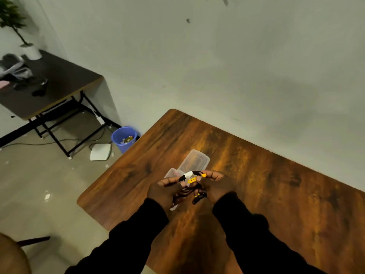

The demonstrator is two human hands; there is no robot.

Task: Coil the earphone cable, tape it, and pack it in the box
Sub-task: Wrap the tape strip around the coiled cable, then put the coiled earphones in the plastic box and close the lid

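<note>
Two hands [164, 191] [217, 184], one earphone cable [192, 179]

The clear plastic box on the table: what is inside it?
The far part of the clear plastic box shows only wood grain through it, nothing inside. The near part is covered by the left hand, the right hand and the coiled earphone cable.
</note>
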